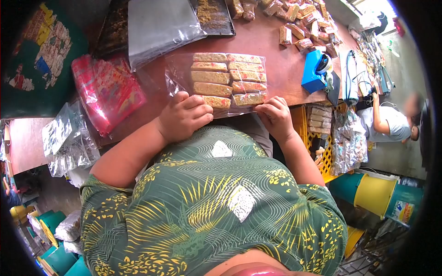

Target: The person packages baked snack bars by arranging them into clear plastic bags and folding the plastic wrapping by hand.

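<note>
In front of me on the table lies a clear plastic bag (pixel 179 69) with wrapped, golden-brown bars (pixel 211 77) in two columns inside it. My left hand (pixel 188 115) has its fingers curled on the bag's near left edge, beside the lowest bar. At the near right corner, my right hand (pixel 276 116) pinches the plastic between thumb and fingers. The bag's left part is loose and wrinkled, without bars in it.
A stack of clear bags (pixel 159 34) covers part of dark trays (pixel 214 16) at the back. Pink printed packaging (pixel 108 89) lies left. Loose bars (pixel 304 20) are heaped at the far right, near a blue tape dispenser (pixel 314 72). A yellow crate (pixel 328 149) and another person (pixel 386 122) are right.
</note>
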`<state>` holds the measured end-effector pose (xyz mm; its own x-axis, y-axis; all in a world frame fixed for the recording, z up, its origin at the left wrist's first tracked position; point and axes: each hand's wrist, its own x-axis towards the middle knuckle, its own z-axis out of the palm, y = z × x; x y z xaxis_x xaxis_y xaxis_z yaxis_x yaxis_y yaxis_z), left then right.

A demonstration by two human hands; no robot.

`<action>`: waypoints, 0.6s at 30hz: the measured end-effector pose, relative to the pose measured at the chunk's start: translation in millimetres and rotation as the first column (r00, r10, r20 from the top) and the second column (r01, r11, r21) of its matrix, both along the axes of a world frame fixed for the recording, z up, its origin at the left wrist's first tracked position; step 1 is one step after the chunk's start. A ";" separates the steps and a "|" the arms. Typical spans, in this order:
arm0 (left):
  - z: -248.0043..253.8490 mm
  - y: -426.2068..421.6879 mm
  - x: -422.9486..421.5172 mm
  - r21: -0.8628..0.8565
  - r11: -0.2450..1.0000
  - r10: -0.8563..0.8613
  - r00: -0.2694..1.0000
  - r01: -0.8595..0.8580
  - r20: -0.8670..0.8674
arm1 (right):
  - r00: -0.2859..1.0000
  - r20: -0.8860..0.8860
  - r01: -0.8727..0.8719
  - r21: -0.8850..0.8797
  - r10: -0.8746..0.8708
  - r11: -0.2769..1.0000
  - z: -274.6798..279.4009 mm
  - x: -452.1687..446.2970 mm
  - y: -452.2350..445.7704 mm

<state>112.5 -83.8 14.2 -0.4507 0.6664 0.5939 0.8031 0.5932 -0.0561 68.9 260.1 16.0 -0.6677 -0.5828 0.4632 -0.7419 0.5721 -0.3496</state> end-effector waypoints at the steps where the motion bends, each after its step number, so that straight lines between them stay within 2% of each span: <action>1: 0.5 -0.6 -0.8 0.000 1.000 -0.010 1.000 0.010 -0.011 | 1.000 0.005 -0.001 0.005 0.001 1.000 0.3 0.1 0.4; 4: -0.9 0.4 -3.1 0.018 0.999 -0.044 0.996 0.045 -0.073 | 1.000 0.018 0.001 0.002 -0.001 1.000 1.0 0.6 0.1; 10: 3.3 6.6 -8.2 -0.025 0.994 -0.106 0.994 0.107 0.023 | 1.000 0.021 0.007 -0.002 -0.007 1.000 -2.0 0.3 0.3; 13: 0.1 15.2 -9.6 -0.009 1.000 -0.026 0.999 0.026 0.038 | 1.000 0.019 0.008 -0.003 -0.008 1.000 -3.2 0.5 -1.0; 16: -2.1 18.5 -11.4 0.044 0.997 0.052 0.985 -0.060 0.163 | 1.000 0.014 0.000 0.000 0.000 1.000 -1.8 0.8 -2.5; 18: -2.5 19.7 -11.5 0.082 0.992 0.079 0.981 -0.095 0.175 | 1.000 0.010 -0.003 0.016 0.003 1.000 -0.5 1.6 -1.6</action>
